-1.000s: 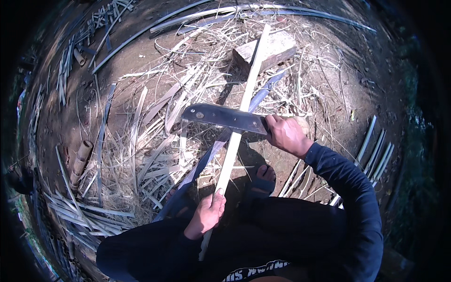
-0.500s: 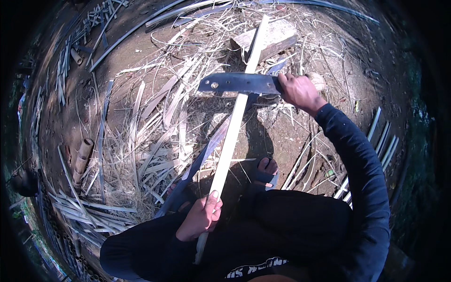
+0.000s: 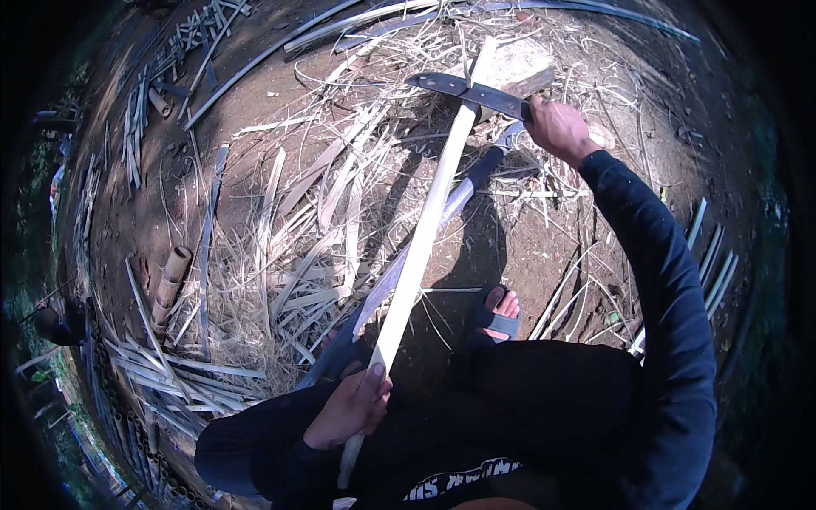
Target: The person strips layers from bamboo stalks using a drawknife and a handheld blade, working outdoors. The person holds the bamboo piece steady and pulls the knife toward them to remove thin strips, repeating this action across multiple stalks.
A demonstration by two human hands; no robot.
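Observation:
My left hand (image 3: 353, 408) is closed round the near end of a long pale bamboo strip (image 3: 416, 263), close to my lap. The strip slants away from me, and its far end lies at a wooden block (image 3: 529, 68). My right hand (image 3: 561, 129) grips a machete by its handle, which the fingers cover. Its broad dark blade (image 3: 442, 82), with small holes in it, crosses the strip near the far end. A thin curled sliver stands up by the blade.
A flat greyish strip (image 3: 387, 280) lies slantwise under the bamboo. Shavings (image 3: 297, 212) cover the ground to the left. Split strips (image 3: 183, 378) are piled at lower left, near a bamboo tube (image 3: 172, 276). My sandalled foot (image 3: 500, 313) is on the ground.
The machete has slid along the strip away from me, toward its far end, and its blade is now tilted more. My left hand keeps its hold on the near end.

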